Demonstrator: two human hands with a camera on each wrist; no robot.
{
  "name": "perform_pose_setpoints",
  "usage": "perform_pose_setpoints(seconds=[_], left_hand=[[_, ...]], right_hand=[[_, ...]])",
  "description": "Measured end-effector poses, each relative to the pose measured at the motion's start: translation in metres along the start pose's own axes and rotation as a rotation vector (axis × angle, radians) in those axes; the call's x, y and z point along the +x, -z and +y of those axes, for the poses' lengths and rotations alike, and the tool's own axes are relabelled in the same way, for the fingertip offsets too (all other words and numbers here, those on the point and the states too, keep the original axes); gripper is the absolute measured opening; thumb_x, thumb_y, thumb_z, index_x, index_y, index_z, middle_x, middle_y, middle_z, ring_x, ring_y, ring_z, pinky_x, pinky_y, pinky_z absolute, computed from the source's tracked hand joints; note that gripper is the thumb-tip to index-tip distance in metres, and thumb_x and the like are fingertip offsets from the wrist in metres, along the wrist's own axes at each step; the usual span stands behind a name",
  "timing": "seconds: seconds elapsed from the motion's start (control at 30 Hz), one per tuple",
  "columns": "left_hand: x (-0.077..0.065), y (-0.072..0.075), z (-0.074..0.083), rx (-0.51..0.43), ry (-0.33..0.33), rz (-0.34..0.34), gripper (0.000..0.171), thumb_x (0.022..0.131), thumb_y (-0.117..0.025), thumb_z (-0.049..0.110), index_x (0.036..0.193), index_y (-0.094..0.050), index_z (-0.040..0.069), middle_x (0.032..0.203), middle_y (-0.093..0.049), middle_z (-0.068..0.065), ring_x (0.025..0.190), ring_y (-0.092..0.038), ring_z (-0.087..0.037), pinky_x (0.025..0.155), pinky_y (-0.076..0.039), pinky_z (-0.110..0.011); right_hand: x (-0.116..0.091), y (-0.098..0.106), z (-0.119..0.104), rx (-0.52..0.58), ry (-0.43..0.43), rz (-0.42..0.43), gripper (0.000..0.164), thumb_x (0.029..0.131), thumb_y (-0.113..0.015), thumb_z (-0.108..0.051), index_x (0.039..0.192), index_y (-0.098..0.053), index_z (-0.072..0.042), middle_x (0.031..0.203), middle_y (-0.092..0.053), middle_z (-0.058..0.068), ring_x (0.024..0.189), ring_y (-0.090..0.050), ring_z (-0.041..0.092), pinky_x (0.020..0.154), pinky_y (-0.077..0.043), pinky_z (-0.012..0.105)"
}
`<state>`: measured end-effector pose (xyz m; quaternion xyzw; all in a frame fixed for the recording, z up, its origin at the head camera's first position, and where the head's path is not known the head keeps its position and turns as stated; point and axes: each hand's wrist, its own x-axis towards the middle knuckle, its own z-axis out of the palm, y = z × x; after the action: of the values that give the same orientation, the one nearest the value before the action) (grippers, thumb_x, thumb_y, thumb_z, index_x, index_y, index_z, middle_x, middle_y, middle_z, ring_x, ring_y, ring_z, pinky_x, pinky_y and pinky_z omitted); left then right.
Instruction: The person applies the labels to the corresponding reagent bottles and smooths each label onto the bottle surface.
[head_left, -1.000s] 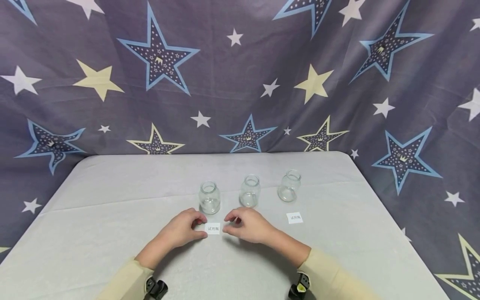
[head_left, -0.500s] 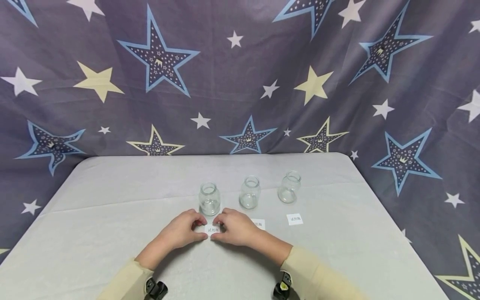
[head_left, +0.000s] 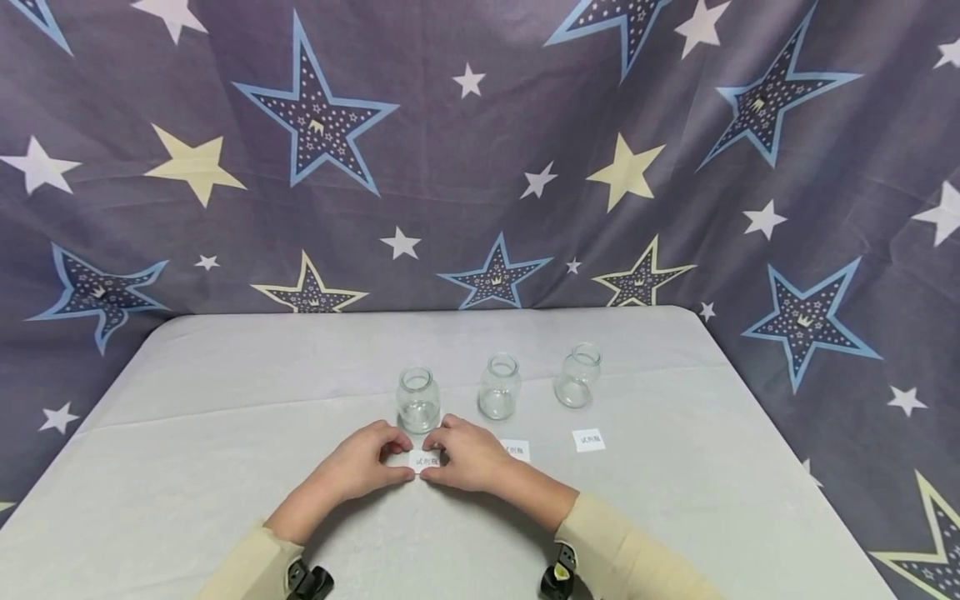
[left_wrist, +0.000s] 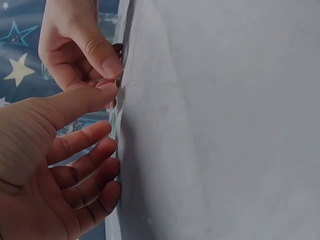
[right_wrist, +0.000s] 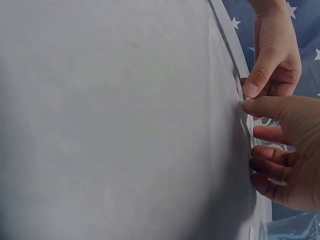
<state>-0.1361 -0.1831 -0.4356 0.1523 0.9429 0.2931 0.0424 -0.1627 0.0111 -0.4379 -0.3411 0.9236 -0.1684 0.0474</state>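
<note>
In the head view a small white card (head_left: pixel 425 461) with handwritten characters lies flat on the table in front of the leftmost glass jar (head_left: pixel 418 402). My left hand (head_left: pixel 358 463) is at its left side, thumb and forefinger apart at the near and far corners. From the right, my right hand (head_left: pixel 471 455) frames the card the same way and covers part of it. The left wrist view has the left hand (left_wrist: pixel 55 160) with loosely bent fingers touching the tabletop. Similarly relaxed is the right hand (right_wrist: pixel 295 150) in the right wrist view.
Another glass jar (head_left: pixel 498 388) stands in the middle, with a card (head_left: pixel 517 450) in front of it partly behind the right hand. A third jar (head_left: pixel 577 377) is at the right, with its own card (head_left: pixel 588 440). A star-patterned curtain (head_left: pixel 450 167) hangs behind the white-covered table (head_left: pixel 240 433).
My right hand has moved left to the card's right side, uncovering part of the middle card. My left hand has stayed at the left side. The jars stand where they were.
</note>
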Motion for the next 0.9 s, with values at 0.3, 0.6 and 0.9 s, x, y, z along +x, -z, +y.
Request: perform_pose_setpoints(seconds=[0.3, 0.6, 0.9], left_hand=[[-0.003, 0.004, -0.003, -0.11, -0.028, -0.014, 0.031, 0.072, -0.079, 0.028, 0.093, -0.067, 0.008, 0.082, -0.06, 0.001, 0.069, -0.048, -0.007, 0.06, -0.041, -0.02], [-0.007, 0.005, -0.002, -0.245, -0.056, -0.105, 0.017, 0.079, -0.074, 0.025, 0.085, -0.07, 0.01, 0.075, -0.064, 0.005, 0.065, -0.05, 0.001, 0.059, -0.044, -0.019], [-0.007, 0.003, -0.002, -0.318, -0.048, -0.168, 0.015, 0.084, -0.068, 0.021, 0.087, -0.07, 0.007, 0.077, -0.066, 0.001, 0.064, -0.052, 0.0, 0.056, -0.045, -0.019]], right_hand=[[-0.01, 0.008, -0.001, 0.076, -0.021, 0.028, 0.034, 0.076, -0.073, -0.041, 0.102, -0.067, -0.02, 0.088, -0.055, -0.007, 0.067, -0.045, 0.001, 0.06, -0.038, 0.015], [-0.019, 0.011, 0.001, 0.125, -0.017, 0.071, 0.033, 0.075, -0.074, -0.04, 0.102, -0.067, -0.02, 0.09, -0.057, -0.006, 0.067, -0.045, 0.0, 0.061, -0.038, 0.014], [-0.021, 0.011, 0.004, 0.148, -0.021, 0.087, 0.033, 0.076, -0.074, -0.039, 0.102, -0.067, -0.02, 0.09, -0.058, -0.005, 0.065, -0.044, -0.001, 0.061, -0.038, 0.014]])
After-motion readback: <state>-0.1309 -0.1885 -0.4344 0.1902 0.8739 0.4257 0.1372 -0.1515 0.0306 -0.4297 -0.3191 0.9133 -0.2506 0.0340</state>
